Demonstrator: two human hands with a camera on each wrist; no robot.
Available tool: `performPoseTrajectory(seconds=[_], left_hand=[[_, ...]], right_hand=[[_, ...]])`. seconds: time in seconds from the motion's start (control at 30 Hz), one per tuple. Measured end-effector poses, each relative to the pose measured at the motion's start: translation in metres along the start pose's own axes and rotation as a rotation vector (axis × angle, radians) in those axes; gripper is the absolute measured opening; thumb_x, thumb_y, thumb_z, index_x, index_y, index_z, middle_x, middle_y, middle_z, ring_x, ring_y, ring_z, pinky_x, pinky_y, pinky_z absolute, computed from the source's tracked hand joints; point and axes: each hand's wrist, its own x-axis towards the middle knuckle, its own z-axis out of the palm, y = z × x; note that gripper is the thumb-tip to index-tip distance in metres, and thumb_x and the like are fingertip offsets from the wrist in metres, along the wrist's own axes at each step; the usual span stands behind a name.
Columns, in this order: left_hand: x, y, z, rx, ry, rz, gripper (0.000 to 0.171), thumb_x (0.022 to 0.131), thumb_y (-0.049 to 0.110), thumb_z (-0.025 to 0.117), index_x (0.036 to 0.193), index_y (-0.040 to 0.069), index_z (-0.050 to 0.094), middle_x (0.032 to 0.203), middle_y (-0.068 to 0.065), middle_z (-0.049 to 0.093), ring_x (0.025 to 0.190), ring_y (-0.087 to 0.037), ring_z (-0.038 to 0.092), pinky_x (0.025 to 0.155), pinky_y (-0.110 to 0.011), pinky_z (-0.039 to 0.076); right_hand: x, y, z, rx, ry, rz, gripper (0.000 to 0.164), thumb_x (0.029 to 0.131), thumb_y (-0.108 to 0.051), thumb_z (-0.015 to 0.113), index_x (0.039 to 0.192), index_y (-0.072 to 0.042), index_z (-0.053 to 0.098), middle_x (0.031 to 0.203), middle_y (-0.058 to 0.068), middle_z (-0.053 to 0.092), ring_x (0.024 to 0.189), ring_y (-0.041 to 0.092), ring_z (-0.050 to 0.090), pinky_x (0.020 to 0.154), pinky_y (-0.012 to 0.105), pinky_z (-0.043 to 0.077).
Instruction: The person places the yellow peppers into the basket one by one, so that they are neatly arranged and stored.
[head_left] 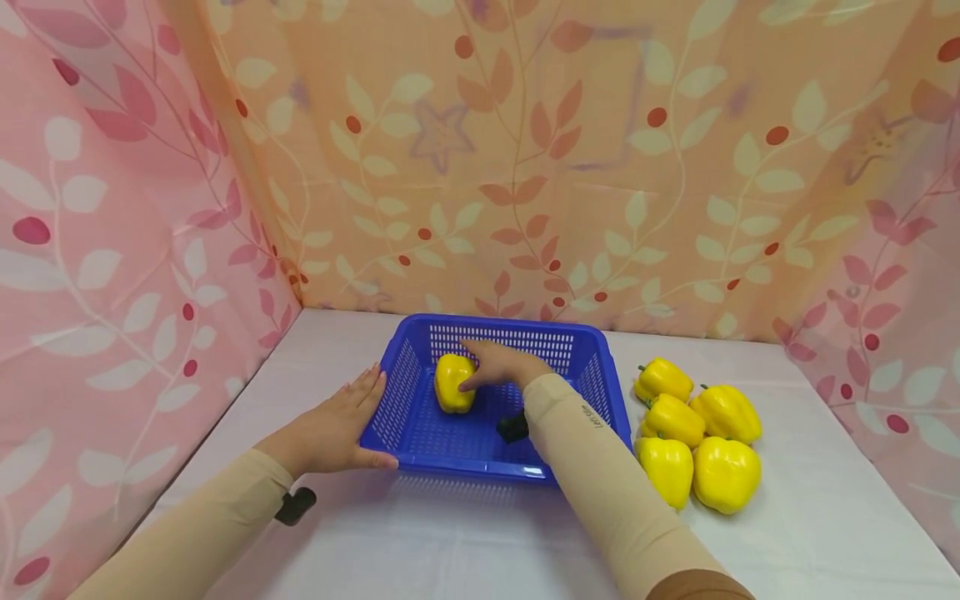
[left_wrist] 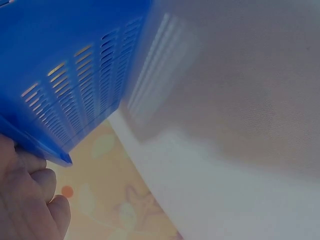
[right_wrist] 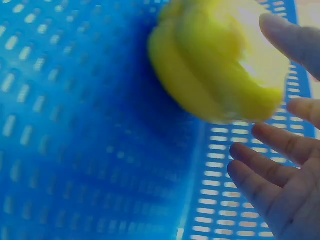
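Observation:
A blue plastic basket with slotted walls stands upright on the table. Inside it, toward the left, is a yellow bell pepper, large in the right wrist view. My right hand reaches into the basket beside this pepper, thumb at its near side and the other fingers spread past it. In the right wrist view those fingers look fairly straight and do not wrap the pepper. My left hand rests against the basket's left side, its thumb by the front left corner; part of it shows next to the rim in the left wrist view.
Several more yellow bell peppers lie grouped on the white tablecloth, right of the basket. A leaf-patterned curtain hangs behind the table, with pink patterned cloth along the left and right sides.

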Motion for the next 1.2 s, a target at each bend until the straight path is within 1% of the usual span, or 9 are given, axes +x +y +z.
performPoseTrajectory(seconds=[0.13, 0.23, 0.37, 0.53, 0.77, 0.9, 0.97, 1.07, 1.2], left_hand=[[0.000, 0.001, -0.001, 0.000, 0.000, 0.004, 0.120, 0.067, 0.076, 0.053, 0.145, -0.001, 0.005, 0.152, -0.018, 0.000, 0.139, -0.033, 0.003, 0.110, -0.049, 0.015], [0.000, 0.000, 0.000, -0.002, 0.003, 0.008, 0.120, 0.067, 0.076, 0.053, 0.145, -0.002, 0.005, 0.152, -0.018, 0.000, 0.139, -0.033, 0.003, 0.110, -0.049, 0.015], [0.000, -0.002, 0.002, -0.003, 0.005, 0.010, 0.121, 0.067, 0.076, 0.052, 0.145, -0.002, 0.004, 0.152, -0.018, 0.000, 0.139, -0.032, 0.003, 0.110, -0.049, 0.014], [0.001, -0.001, 0.002, -0.009, 0.008, 0.012, 0.121, 0.067, 0.076, 0.053, 0.145, -0.002, 0.004, 0.152, -0.019, 0.000, 0.139, -0.033, 0.003, 0.109, -0.050, 0.015], [0.001, -0.002, 0.002, -0.003, 0.007, -0.005, 0.121, 0.067, 0.077, 0.053, 0.145, -0.001, 0.004, 0.152, -0.017, -0.001, 0.139, -0.032, 0.003, 0.110, -0.049, 0.015], [0.000, -0.002, 0.002, -0.008, 0.014, 0.002, 0.121, 0.066, 0.076, 0.054, 0.145, -0.002, 0.005, 0.152, -0.018, 0.001, 0.139, -0.034, 0.005, 0.109, -0.050, 0.015], [0.001, -0.003, 0.002, -0.008, 0.008, -0.002, 0.121, 0.066, 0.077, 0.054, 0.145, -0.001, 0.005, 0.152, -0.017, 0.000, 0.139, -0.032, 0.004, 0.109, -0.050, 0.015], [0.001, -0.003, 0.003, -0.006, 0.004, 0.000, 0.121, 0.066, 0.077, 0.053, 0.145, -0.001, 0.004, 0.152, -0.017, -0.001, 0.139, -0.032, 0.003, 0.109, -0.050, 0.014], [0.002, -0.004, 0.003, -0.002, -0.009, -0.010, 0.121, 0.066, 0.078, 0.051, 0.146, 0.001, 0.003, 0.153, -0.015, -0.003, 0.140, -0.031, 0.002, 0.110, -0.049, 0.014]], right_hand=[[-0.005, -0.003, -0.007, 0.018, 0.014, -0.006, 0.084, 0.077, -0.036, 0.072, 0.146, -0.020, 0.025, 0.147, 0.004, 0.031, 0.135, 0.023, 0.026, 0.110, 0.042, 0.020], [-0.009, -0.005, -0.012, 0.029, 0.015, -0.019, 0.083, 0.078, -0.036, 0.070, 0.146, -0.023, 0.025, 0.148, 0.004, 0.030, 0.135, 0.021, 0.026, 0.110, 0.042, 0.020], [-0.015, -0.006, -0.020, 0.050, 0.015, -0.045, 0.082, 0.079, -0.036, 0.070, 0.146, -0.020, 0.025, 0.144, 0.008, 0.035, 0.132, 0.023, 0.032, 0.108, 0.042, 0.026], [-0.023, -0.007, -0.030, 0.074, 0.010, -0.061, 0.083, 0.079, -0.037, 0.070, 0.146, -0.018, 0.024, 0.141, 0.010, 0.039, 0.127, 0.027, 0.040, 0.103, 0.042, 0.034], [-0.038, -0.006, -0.046, 0.121, 0.008, -0.084, 0.082, 0.080, -0.035, 0.069, 0.146, -0.018, 0.023, 0.141, 0.011, 0.039, 0.126, 0.029, 0.041, 0.100, 0.043, 0.038], [-0.047, -0.004, -0.054, 0.098, 0.021, -0.097, 0.083, 0.080, -0.038, 0.069, 0.146, -0.019, 0.023, 0.138, 0.012, 0.043, 0.124, 0.029, 0.043, 0.100, 0.041, 0.039], [-0.051, -0.002, -0.059, 0.096, 0.024, -0.103, 0.084, 0.079, -0.040, 0.070, 0.146, -0.021, 0.023, 0.138, 0.012, 0.042, 0.124, 0.029, 0.043, 0.100, 0.041, 0.038], [-0.058, 0.002, -0.065, 0.119, 0.018, -0.100, 0.084, 0.078, -0.041, 0.070, 0.146, -0.030, 0.021, 0.138, 0.011, 0.042, 0.125, 0.029, 0.041, 0.100, 0.042, 0.038], [-0.068, 0.007, -0.073, 0.090, 0.023, -0.090, 0.083, 0.076, -0.049, 0.068, 0.144, -0.040, 0.021, 0.137, 0.006, 0.043, 0.123, 0.029, 0.043, 0.099, 0.043, 0.039]])
